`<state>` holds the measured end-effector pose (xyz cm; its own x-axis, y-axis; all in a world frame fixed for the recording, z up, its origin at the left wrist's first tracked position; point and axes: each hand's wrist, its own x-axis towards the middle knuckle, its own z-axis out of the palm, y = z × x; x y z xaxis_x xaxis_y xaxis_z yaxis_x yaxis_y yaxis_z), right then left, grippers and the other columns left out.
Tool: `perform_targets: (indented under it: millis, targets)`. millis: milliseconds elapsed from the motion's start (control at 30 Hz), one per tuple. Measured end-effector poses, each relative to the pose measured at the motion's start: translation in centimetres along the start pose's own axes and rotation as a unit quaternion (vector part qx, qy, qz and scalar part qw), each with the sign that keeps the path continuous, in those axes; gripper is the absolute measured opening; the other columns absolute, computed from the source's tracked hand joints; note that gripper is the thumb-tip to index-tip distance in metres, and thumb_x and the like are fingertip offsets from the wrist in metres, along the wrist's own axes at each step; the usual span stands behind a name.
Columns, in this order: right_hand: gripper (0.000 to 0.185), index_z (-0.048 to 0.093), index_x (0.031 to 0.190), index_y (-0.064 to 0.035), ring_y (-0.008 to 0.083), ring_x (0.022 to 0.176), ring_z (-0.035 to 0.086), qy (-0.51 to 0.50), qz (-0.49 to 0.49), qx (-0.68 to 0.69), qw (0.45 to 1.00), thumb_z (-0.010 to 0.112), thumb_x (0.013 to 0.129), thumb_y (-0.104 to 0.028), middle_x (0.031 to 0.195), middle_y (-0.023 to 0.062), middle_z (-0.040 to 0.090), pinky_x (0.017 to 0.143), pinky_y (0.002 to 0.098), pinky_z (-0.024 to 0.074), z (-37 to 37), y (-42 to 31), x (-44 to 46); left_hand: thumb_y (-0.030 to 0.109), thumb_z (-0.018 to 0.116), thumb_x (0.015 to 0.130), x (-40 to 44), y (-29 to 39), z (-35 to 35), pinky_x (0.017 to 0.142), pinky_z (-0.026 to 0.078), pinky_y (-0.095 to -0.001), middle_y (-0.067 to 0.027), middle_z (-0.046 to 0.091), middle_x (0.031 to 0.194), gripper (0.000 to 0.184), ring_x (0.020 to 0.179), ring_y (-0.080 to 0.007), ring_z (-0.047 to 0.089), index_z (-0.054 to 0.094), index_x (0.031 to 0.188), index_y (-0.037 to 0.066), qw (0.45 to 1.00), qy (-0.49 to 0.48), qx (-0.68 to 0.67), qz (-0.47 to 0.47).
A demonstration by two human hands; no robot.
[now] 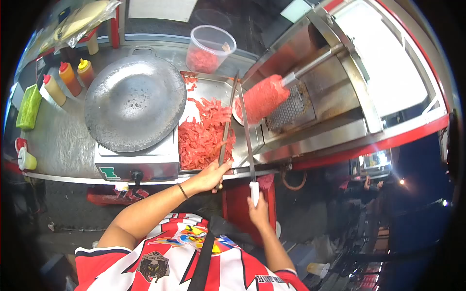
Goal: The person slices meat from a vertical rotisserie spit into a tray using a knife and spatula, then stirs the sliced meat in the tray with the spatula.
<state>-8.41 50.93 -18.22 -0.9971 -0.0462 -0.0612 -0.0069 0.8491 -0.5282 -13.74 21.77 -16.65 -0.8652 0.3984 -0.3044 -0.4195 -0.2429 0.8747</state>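
Observation:
My right hand point(258, 211) is closed around the white handle of a long knife point(247, 131), its narrow blade pointing up past the meat. Gripped in my left hand point(212, 176) is a long, thin metal strip point(227, 123); its exact kind is unclear. The strip crosses a metal tray point(223, 87) with a heap of sliced red meat point(204, 133) in it. Just right of the knife blade, a stack of red meat point(263, 99) is mounted on a metal spit point(318, 62). The two tools come close together at their far ends.
A domed metal griddle point(136, 102) sits on a burner point(138, 165) to the left. Squeeze bottles point(70, 79) and a green container point(29, 107) stand farther left. Behind the tray is a clear bucket point(209, 48) with red meat. The metal grill housing point(335, 92) borders the right.

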Motion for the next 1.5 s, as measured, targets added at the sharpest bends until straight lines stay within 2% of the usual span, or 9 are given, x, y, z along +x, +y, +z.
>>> perform_targets:
  millis: [100, 167, 267, 433, 667, 867, 1000, 1367, 1500]
  targets:
    - [0.024, 0.053, 0.104, 0.0003, 0.0490, 0.082, 0.069, -0.010, 0.002, -0.031, 0.999, 0.066, 0.097, -0.018, 0.082, 0.0300, 0.067, 0.064, 0.0537, 0.0503, -3.1, -3.3, 1.0, 0.058, 0.042, 0.106, 0.6, -0.1, 0.0, 0.039, 0.044, -0.0292, -0.0034, 0.047, 0.056, 0.052, 0.042, -0.0144, 0.050, 0.043, 0.097, 0.007, 1.000, 0.002, 0.000, -0.019]
    - [0.026, 0.055, 0.106, 0.0010, 0.0471, 0.086, 0.070, -0.032, 0.012, -0.029, 0.999, 0.067, 0.096, -0.021, 0.085, 0.0289, 0.068, 0.067, 0.0494, 0.0507, -4.3, -2.1, -0.5, 0.057, 0.041, 0.107, 0.1, 1.2, 0.0, 0.038, 0.040, -0.0283, -0.0019, 0.046, 0.059, 0.048, 0.045, -0.0133, 0.049, 0.041, 0.094, 0.010, 0.999, -0.006, -0.038, -0.022]
    - [0.026, 0.055, 0.105, 0.0010, 0.0475, 0.086, 0.069, -0.014, 0.026, -0.061, 0.998, 0.067, 0.096, -0.020, 0.085, 0.0288, 0.068, 0.068, 0.0499, 0.0509, -6.7, 1.3, -5.7, 0.056, 0.040, 0.107, 0.9, 1.0, 0.5, 0.038, 0.035, -0.0279, -0.0001, 0.043, 0.062, 0.046, 0.048, -0.0116, 0.046, 0.040, 0.093, 0.012, 0.991, -0.024, -0.116, -0.061]
    - [0.030, 0.056, 0.107, -0.0003, 0.0505, 0.085, 0.068, -0.064, 0.070, -0.102, 0.990, 0.068, 0.095, -0.025, 0.083, 0.0315, 0.068, 0.069, 0.0555, 0.0503, -10.5, 0.4, -6.2, 0.056, 0.041, 0.107, 0.6, -0.1, -0.8, 0.038, 0.030, -0.0255, 0.0032, 0.038, 0.064, 0.039, 0.047, -0.0083, 0.035, 0.044, 0.096, 0.019, 0.957, -0.072, -0.263, -0.098]
    - [0.025, 0.055, 0.097, 0.0008, 0.0446, 0.071, 0.066, -0.025, 0.008, -0.087, 0.996, 0.068, 0.095, -0.020, 0.074, 0.0253, 0.064, 0.062, 0.0451, 0.0483, -11.9, 0.2, -7.4, 0.046, 0.040, 0.110, -1.5, -0.7, -3.1, 0.037, 0.036, -0.0293, 0.0009, 0.041, 0.064, 0.036, 0.047, -0.0120, 0.043, 0.035, 0.094, 0.014, 0.992, -0.002, -0.101, -0.073]
    - [0.025, 0.056, 0.102, 0.0022, 0.0468, 0.079, 0.069, 0.016, -0.019, -0.033, 0.999, 0.068, 0.095, -0.019, 0.080, 0.0281, 0.066, 0.064, 0.0462, 0.0497, -6.9, -2.0, -0.9, 0.045, 0.040, 0.110, -1.3, -0.7, -0.8, 0.038, 0.038, -0.0293, 0.0006, 0.041, 0.063, 0.038, 0.048, -0.0120, 0.045, 0.036, 0.089, 0.014, 0.996, 0.016, -0.061, -0.065]
    - [0.026, 0.056, 0.105, -0.0002, 0.0512, 0.086, 0.067, -0.017, 0.035, -0.052, 0.998, 0.068, 0.094, -0.021, 0.084, 0.0304, 0.068, 0.071, 0.0561, 0.0494, -7.2, -0.3, -3.5, 0.046, 0.040, 0.110, -0.2, -0.8, -1.0, 0.039, 0.038, -0.0297, 0.0000, 0.042, 0.062, 0.041, 0.048, -0.0124, 0.045, 0.037, 0.085, 0.013, 0.997, 0.016, -0.049, -0.051]
    - [0.023, 0.057, 0.103, 0.0030, 0.0515, 0.093, 0.066, -0.084, 0.045, -0.088, 0.992, 0.067, 0.094, -0.015, 0.090, 0.0331, 0.067, 0.071, 0.0517, 0.0507, -15.9, -1.1, -6.4, 0.046, 0.040, 0.109, 0.2, -0.4, -1.5, 0.038, 0.036, -0.0288, 0.0008, 0.042, 0.061, 0.043, 0.048, -0.0116, 0.046, 0.038, 0.082, 0.013, 0.997, 0.010, -0.048, -0.056]
    - [0.024, 0.058, 0.104, 0.0020, 0.0509, 0.091, 0.066, -0.109, 0.104, -0.094, 0.984, 0.069, 0.092, -0.016, 0.088, 0.0320, 0.067, 0.074, 0.0516, 0.0507, -15.5, -4.6, -4.4, 0.046, 0.040, 0.109, -0.1, -0.2, -1.2, 0.038, 0.035, -0.0283, 0.0011, 0.041, 0.061, 0.041, 0.048, -0.0113, 0.046, 0.037, 0.084, 0.014, 0.995, 0.013, -0.063, -0.072]
